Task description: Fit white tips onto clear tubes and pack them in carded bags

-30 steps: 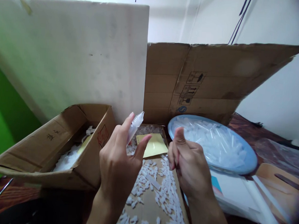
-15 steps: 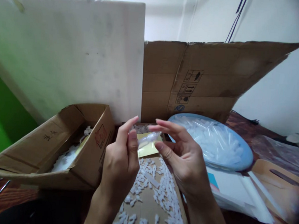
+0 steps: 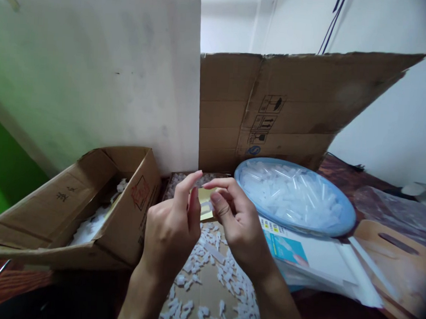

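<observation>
"Lying between the two hands, how is that clear tube (image 3: 205, 208) sitting?"

"It's running roughly crosswise, over the yellow paper (image 3: 204, 193), one end going behind the thumb of the left hand (image 3: 172, 224) and the other reaching the fingertips of the right hand (image 3: 243, 223)."

"Which hand is nearer?"

"Both are flanking it closely. The left seems to be gripping its end, though the thumb is hiding the contact. The right thumb and fingers are curling in at the other end; I can't tell whether they're pinching it or just hovering."

"And what's changing?"

"The right fingers are bending closer, where half a second ago they were spreading wider beyond the tip. The gap between the hands is narrowing, and less of the tube is showing."

"The rest?"

"Small white pieces (image 3: 242, 287) are lying on the cardboard (image 3: 206, 292) below, and the blue basin (image 3: 349, 216) is sitting off to the right."
</observation>
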Demonstrator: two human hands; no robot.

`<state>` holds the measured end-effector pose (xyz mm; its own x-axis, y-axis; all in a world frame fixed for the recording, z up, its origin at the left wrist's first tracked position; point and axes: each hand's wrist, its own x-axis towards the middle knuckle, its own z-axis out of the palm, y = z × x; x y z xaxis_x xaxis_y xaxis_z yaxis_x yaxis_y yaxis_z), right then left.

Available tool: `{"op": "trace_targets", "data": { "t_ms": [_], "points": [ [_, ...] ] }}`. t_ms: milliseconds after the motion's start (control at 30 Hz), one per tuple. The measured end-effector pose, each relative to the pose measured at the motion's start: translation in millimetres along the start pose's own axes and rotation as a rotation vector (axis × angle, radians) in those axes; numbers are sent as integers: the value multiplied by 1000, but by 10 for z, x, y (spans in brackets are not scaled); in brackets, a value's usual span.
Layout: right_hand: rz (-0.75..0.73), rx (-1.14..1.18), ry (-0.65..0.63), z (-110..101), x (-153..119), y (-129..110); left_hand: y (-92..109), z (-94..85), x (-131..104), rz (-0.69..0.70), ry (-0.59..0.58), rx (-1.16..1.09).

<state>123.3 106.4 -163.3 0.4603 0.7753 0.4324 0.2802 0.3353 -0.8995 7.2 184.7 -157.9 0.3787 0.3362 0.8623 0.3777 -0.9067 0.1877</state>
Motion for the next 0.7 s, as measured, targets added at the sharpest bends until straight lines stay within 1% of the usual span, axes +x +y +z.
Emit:
{"op": "trace_targets", "data": {
  "t_ms": [67, 133, 167, 233, 300, 400, 500, 533, 600, 667, 700],
  "points": [
    [137, 109, -12, 14, 20, 19, -8, 16, -13, 80, -11, 16],
    [271, 199, -41, 7, 47, 32, 5, 34, -23, 110, -28, -3],
    [316, 233, -47, -4, 60, 34, 18, 45, -26, 86, -41, -27],
    [339, 278, -22, -39, 80, 28, 49, 72, -25, -45, -72, -100],
    [289, 269, -1, -83, 81, 9, 67, 97, -17, -257, -93, -209],
    [173, 152, -60, -138, 50, -32, 48, 119, 5, -562, -118, -454],
    [53, -5, -117, -156, 12, -62, 1, 118, 30, -767, -165, -733],
    [-1, -65, -124, -153, 5, -66, -13, 115, 36, -808, -184, -791],
    [-123, -183, -147, -139, 0, -66, -33, 107, 44, -848, -221, -836],
    [-206, -248, -180, -121, 5, -60, -40, 103, 44, -838, -260, -811],
    [-219, -249, -191, -114, 8, -57, -38, 103, 41, -815, -270, -784]
  ]
}}
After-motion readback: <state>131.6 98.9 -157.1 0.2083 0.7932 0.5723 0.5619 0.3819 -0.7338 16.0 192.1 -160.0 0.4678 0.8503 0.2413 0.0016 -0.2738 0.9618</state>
